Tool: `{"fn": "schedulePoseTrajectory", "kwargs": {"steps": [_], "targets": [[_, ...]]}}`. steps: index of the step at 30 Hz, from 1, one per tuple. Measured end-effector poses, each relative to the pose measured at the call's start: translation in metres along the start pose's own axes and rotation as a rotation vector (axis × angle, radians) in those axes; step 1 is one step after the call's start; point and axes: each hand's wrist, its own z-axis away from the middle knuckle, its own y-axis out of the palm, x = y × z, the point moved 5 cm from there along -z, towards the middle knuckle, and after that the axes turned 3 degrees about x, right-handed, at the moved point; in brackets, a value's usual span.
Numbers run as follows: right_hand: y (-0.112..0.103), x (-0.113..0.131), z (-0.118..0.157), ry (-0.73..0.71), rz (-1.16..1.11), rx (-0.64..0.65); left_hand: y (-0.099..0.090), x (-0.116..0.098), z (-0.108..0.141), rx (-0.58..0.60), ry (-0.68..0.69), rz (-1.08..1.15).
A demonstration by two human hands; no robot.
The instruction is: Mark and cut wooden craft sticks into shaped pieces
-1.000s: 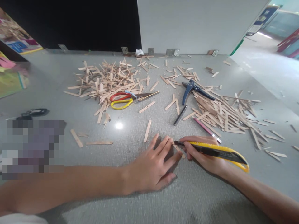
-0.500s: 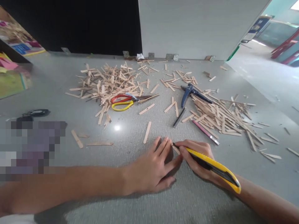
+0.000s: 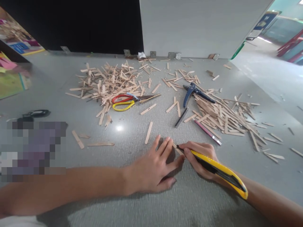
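A: Starting from the middle of the work, with the clock centred there: what to picture?

B: Narrow wooden craft stick (image 3: 177, 149), flat on a grey surface (image 3: 130, 214), slanting between both hands.

A: And holding it?

B: At eight o'clock, left hand (image 3: 156, 167), palm down, fingers partly spread, forefinger at the stick's near end. At three o'clock, right hand (image 3: 204, 148), pinching the front of a yellow-and-black utility knife (image 3: 220, 167); black tip beside the stick, handle slanting toward four.

A: How far along?

B: Apparently partway on this stick; too small to tell whether cut through. Elsewhere, to judge by the short pieces and slivers, plenty already cut. At ten, a round-ended stick (image 3: 148, 133), seemingly uncut.

A: Farther out?

B: Near twelve, a slim black pen-like tool (image 3: 181, 117). At one, blue-handled pliers (image 3: 203, 96), touching the right-hand stick pile (image 3: 220, 115). At two, a pink pen-like tool (image 3: 204, 128). At ten, red-and-yellow-handled scissors (image 3: 123, 105), resting against the left-hand stick pile (image 3: 113, 80).
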Motion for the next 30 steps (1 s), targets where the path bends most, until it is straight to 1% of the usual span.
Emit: {"fn": "schedulePoseTrajectory", "kwargs": {"steps": [6, 11, 18, 25, 30], "targets": [[-0.002, 0.0, 0.0, 0.052, -0.031, -0.013, 0.0, 0.001, -0.001, -0.023, 0.018, 0.018], [-0.002, -0.002, -0.005, 0.109, -0.047, -0.005, 0.002, 0.001, 0.0, -0.041, 0.032, 0.028], [-0.002, -0.002, -0.01, 0.121, -0.057, 0.009, 0.005, 0.0, 0.001, -0.02, 0.03, 0.071], [-0.002, -0.002, -0.008, 0.14, -0.041, 0.013, 0.004, 0.0, 0.001, -0.026, 0.018, 0.054], [-0.002, -0.001, -0.01, 0.11, -0.034, 0.013, 0.003, 0.0, 0.001, -0.035, 0.027, 0.048]]}}
